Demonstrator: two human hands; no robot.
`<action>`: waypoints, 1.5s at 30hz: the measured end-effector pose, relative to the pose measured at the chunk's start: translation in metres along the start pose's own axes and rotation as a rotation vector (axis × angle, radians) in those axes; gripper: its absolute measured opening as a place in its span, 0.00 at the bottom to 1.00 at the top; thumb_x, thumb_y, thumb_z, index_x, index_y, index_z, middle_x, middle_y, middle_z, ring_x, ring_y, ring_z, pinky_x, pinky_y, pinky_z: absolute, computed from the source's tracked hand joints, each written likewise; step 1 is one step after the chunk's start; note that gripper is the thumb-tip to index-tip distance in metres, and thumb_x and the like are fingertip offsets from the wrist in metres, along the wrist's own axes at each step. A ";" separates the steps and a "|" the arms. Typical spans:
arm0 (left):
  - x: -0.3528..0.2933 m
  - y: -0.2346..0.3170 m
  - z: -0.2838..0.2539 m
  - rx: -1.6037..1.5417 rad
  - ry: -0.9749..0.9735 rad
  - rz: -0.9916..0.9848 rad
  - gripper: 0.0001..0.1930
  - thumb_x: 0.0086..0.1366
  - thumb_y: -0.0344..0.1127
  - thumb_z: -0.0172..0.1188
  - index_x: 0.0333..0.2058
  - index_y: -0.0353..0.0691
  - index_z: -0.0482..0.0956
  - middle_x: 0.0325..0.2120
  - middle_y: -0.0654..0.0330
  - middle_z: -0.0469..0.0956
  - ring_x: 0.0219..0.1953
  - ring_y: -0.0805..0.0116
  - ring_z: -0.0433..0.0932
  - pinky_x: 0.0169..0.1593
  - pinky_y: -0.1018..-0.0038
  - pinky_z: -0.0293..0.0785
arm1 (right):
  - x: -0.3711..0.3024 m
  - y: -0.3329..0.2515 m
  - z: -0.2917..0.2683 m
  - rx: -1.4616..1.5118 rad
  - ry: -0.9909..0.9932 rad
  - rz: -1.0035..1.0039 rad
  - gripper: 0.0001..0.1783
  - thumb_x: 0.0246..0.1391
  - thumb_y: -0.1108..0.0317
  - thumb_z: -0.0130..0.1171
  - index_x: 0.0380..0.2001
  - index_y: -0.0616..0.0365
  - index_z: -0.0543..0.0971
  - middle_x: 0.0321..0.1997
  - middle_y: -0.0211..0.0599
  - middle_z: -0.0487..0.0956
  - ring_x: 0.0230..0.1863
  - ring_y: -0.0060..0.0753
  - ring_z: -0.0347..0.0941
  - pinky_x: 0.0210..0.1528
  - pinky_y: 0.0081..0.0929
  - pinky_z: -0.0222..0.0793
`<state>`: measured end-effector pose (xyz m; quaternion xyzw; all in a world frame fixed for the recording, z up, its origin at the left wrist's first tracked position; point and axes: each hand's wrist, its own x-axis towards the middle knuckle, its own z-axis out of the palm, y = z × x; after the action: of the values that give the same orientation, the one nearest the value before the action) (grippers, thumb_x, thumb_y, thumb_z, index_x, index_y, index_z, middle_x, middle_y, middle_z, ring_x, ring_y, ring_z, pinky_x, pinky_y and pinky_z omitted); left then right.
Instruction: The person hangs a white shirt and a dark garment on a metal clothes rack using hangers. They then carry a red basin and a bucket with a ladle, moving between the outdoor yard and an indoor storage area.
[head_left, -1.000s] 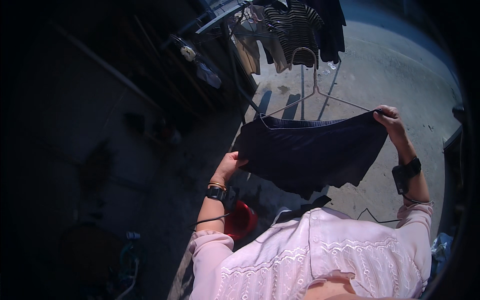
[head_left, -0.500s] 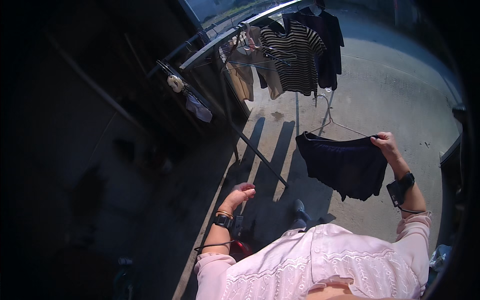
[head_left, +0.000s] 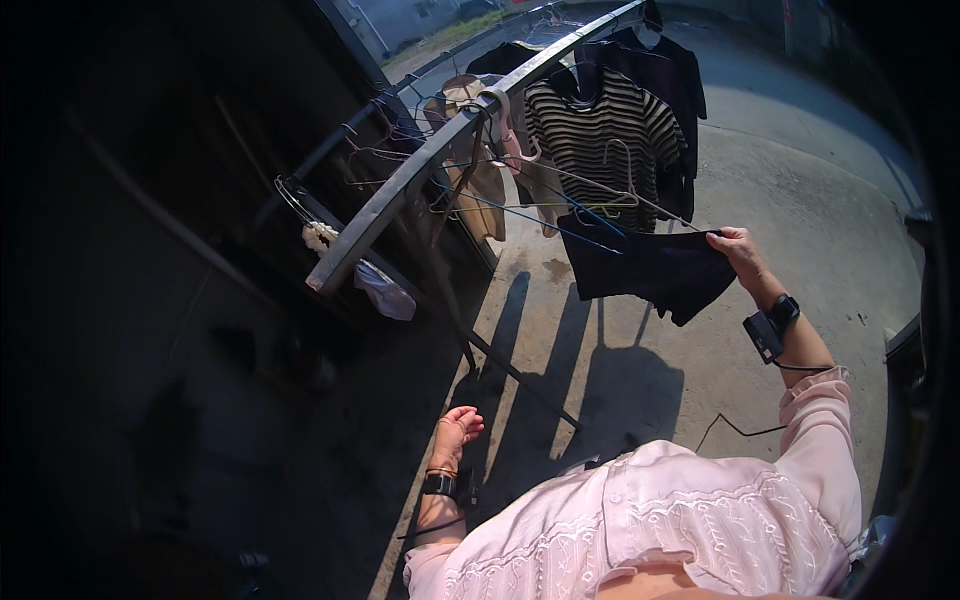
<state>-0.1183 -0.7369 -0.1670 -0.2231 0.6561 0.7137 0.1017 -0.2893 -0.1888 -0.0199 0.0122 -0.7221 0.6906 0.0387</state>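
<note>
My right hand [head_left: 738,252] is closed on the upper right corner of a pair of dark shorts [head_left: 650,270], where one end of their wire hanger [head_left: 655,203] also lies. The shorts spread sideways below the rack, in front of a black-and-tan striped top [head_left: 600,130]. The hanger's hook stands up against that top, lower than the metal rail [head_left: 400,180]. My left hand [head_left: 459,428] is low on the left, holding nothing, its fingers loosely bent and a little apart. Blue wire hangers [head_left: 530,215] hang from the rack and cross in front of the shorts' left part.
Beige trousers [head_left: 484,200] and a dark long-sleeved top [head_left: 688,100] hang on the rack. A pink hanger [head_left: 512,135] hooks over the rail. At the left hangs a whitish cloth [head_left: 384,292]. A slanting rack leg [head_left: 520,378] reaches the concrete floor [head_left: 790,190].
My right hand has lifted the shorts up and toward the rack, so they now overlap the hangers. My left hand has dropped slightly and its fingers have loosened. The rack appears nearer.
</note>
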 end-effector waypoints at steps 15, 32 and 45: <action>-0.011 -0.028 0.007 -0.407 0.572 0.055 0.06 0.60 0.33 0.52 0.35 0.41 0.71 0.24 0.62 0.74 0.24 0.71 0.73 0.29 0.76 0.70 | 0.282 0.013 0.124 -0.062 -0.008 -0.014 0.13 0.47 0.63 0.60 0.15 0.53 0.71 0.16 0.18 0.63 0.19 0.15 0.52 0.22 0.20 0.49; -0.057 -0.073 0.173 -0.816 0.984 0.087 0.04 0.58 0.33 0.53 0.32 0.41 0.73 0.23 0.62 0.74 0.24 0.69 0.74 0.27 0.74 0.71 | 0.557 -0.021 0.297 -0.430 0.025 -0.286 0.17 0.46 0.54 0.58 0.29 0.58 0.78 0.34 0.42 0.78 0.38 0.39 0.73 0.40 0.32 0.65; -0.099 -0.060 0.250 -0.904 1.197 0.100 0.04 0.58 0.31 0.52 0.32 0.40 0.71 0.23 0.60 0.72 0.25 0.68 0.72 0.29 0.73 0.71 | 0.562 -0.071 0.383 -0.607 -0.001 -0.412 0.20 0.48 0.49 0.53 0.33 0.54 0.78 0.37 0.45 0.77 0.43 0.46 0.72 0.44 0.37 0.67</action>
<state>-0.0510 -0.4698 -0.1656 -0.5629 0.2518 0.6740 -0.4067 -0.8590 -0.5539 0.0750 0.1458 -0.8765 0.4226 0.1787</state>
